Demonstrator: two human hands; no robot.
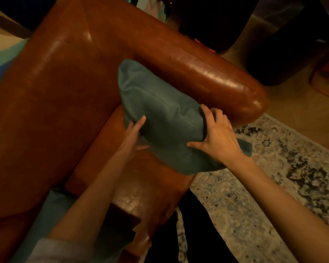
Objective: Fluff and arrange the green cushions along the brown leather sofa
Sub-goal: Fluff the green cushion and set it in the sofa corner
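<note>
A green cushion [160,111] stands in the corner of the brown leather sofa [51,95], leaning against the right armrest [207,73]. My right hand [217,135] grips the cushion's near right edge, thumb on the front face. My left hand [133,133] presses flat against its left side, fingers extended. Another green cushion [53,215] lies on the seat at the lower left, partly hidden by my left forearm.
A patterned rug [264,186] covers the floor to the right of the sofa, with wooden floor beyond it. Dark furniture [273,44] stands behind the armrest. A strip of teal fabric [0,59] shows past the backrest at far left.
</note>
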